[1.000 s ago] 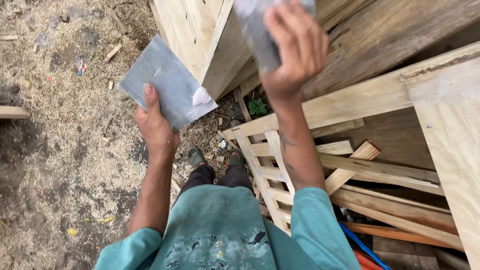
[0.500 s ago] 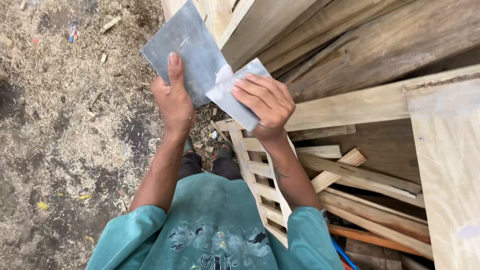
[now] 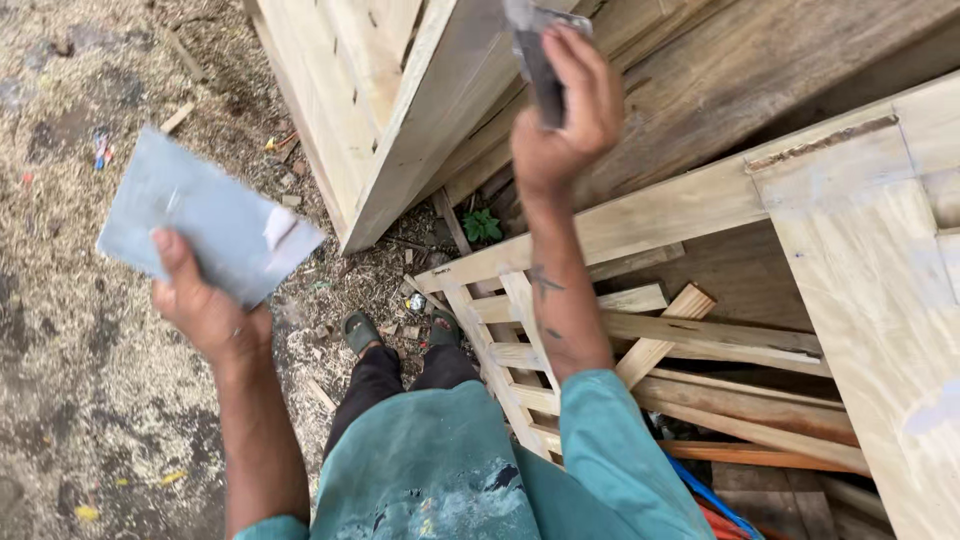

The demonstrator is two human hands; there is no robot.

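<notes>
My left hand (image 3: 205,310) holds up a flat grey rectangular plate (image 3: 205,225) with a smear of pale filler at its right corner, thumb pressed on its face. My right hand (image 3: 565,115) is raised higher, closed around a second grey metal blade (image 3: 535,50) seen edge-on, close to the slanted edge of a pale wooden frame (image 3: 410,130). The two plates are well apart. Below them are my teal shirt, dark trousers and sandalled feet.
Pale planks and a slatted wooden frame (image 3: 560,320) lie to the right, with a broad plywood panel (image 3: 880,300) beyond. The ground on the left is dirt strewn with sawdust and wood chips (image 3: 70,330). A small green plant (image 3: 482,225) grows between the boards.
Half a second ago both plates were touching in front of me. Since then my right hand has lifted its blade up and right, and my left hand has drawn its plate down and left.
</notes>
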